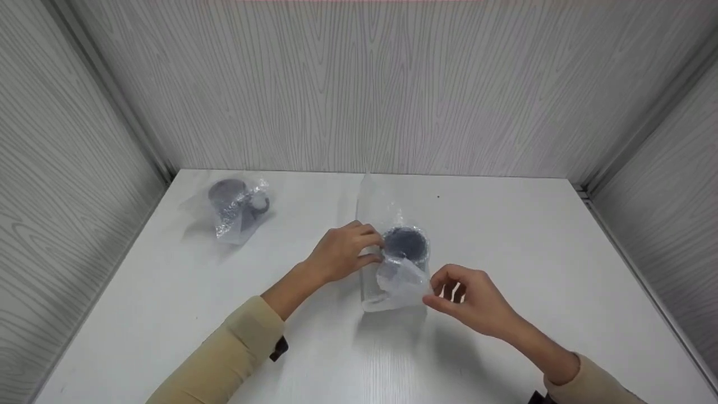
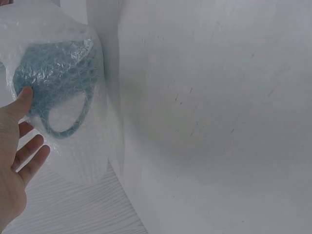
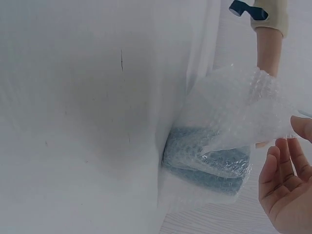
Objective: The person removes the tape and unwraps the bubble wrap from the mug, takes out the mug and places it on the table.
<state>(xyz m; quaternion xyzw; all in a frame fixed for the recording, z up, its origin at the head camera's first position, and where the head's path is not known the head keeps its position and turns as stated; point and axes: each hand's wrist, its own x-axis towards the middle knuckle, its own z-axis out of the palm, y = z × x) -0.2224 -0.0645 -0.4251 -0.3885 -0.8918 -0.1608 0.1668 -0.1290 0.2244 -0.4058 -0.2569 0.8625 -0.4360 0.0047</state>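
Observation:
A dark blue-grey mug point(image 1: 405, 244) stands near the table's middle, partly wrapped in clear bubble wrap point(image 1: 405, 285). Its loop handle shows through the plastic in the left wrist view. My left hand point(image 1: 349, 251) holds the mug's left side through the wrap, thumb against its wall point(image 2: 53, 63). At the lower right, my right hand point(image 1: 468, 294) pinches an edge of the wrap between thumb and forefinger, its other fingers loosely bent. The wrap's front flap is folded up across the near side of the mug. Part of the left forefinger is hidden.
Another bubble-wrapped dark mug point(image 1: 228, 196) lies at the table's back left, its handle toward the right. Pale wood-grain panels point(image 1: 370, 84) rise behind and on both sides of the white table point(image 1: 505, 224). A strip of wrap extends behind the middle mug.

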